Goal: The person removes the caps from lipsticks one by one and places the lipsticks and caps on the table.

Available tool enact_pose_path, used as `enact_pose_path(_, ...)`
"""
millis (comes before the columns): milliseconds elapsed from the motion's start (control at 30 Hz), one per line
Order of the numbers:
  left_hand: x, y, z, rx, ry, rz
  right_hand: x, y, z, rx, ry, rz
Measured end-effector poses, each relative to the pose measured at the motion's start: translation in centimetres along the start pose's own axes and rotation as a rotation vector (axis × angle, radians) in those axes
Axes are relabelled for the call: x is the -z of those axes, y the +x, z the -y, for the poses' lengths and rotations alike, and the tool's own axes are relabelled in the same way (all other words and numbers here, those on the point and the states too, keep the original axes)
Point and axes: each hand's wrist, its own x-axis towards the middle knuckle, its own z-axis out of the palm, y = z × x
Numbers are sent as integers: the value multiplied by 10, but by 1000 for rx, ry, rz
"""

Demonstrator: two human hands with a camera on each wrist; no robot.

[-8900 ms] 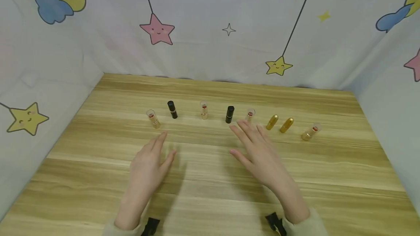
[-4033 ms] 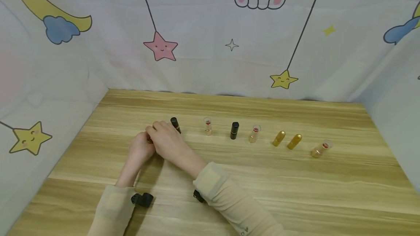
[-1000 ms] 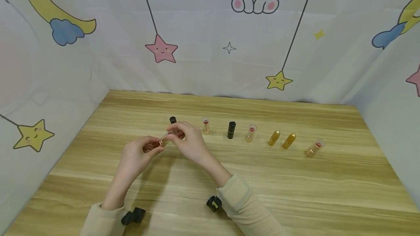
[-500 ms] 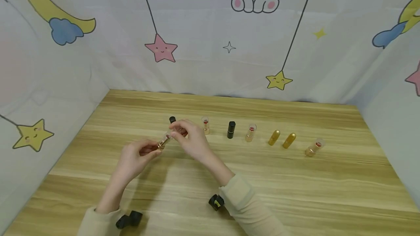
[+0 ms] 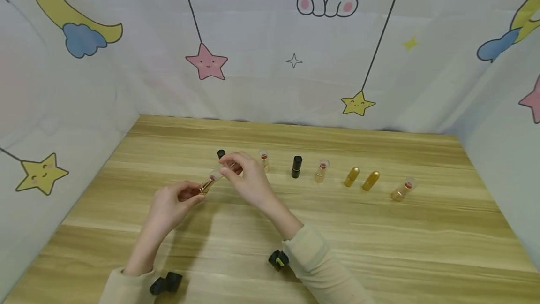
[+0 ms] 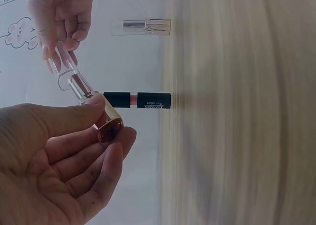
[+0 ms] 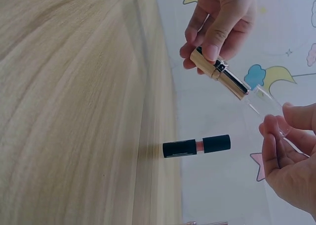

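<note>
My left hand (image 5: 170, 203) pinches the gold base of a lipstick (image 7: 222, 76) between thumb and fingers, the tube slanting up to the right above the table. My right hand (image 5: 252, 182) pinches the far end of its clear cap (image 7: 260, 102). The cap is drawn out along the tube, its rim at the upper end; I cannot tell whether it still surrounds the tip. Just behind the hands a black lipstick (image 7: 180, 148) stands upright, partly hidden by the right hand in the head view.
To the right stand a clear-capped lipstick (image 5: 264, 161), a black lipstick (image 5: 296, 167), another clear-capped one (image 5: 322, 171), two gold bullet-shaped tubes (image 5: 351, 177) and a last clear-capped lipstick (image 5: 403, 190). A patterned cloth (image 5: 253, 93) backs the wooden table (image 5: 337, 243).
Earlier both hands were apart and this lipstick stood at the row's left end. Over the last second the left hand has drawn the base down and left, sliding it along the cap.
</note>
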Motion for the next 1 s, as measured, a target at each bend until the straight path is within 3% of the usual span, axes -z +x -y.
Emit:
enact_pose_path(467,0,0,6,96,-43,10,3,2,-1,-15,0,-44)
enact_pose_path(1000,3,2,7,134,-44,30,1,3,-7,-2,-18,-43)
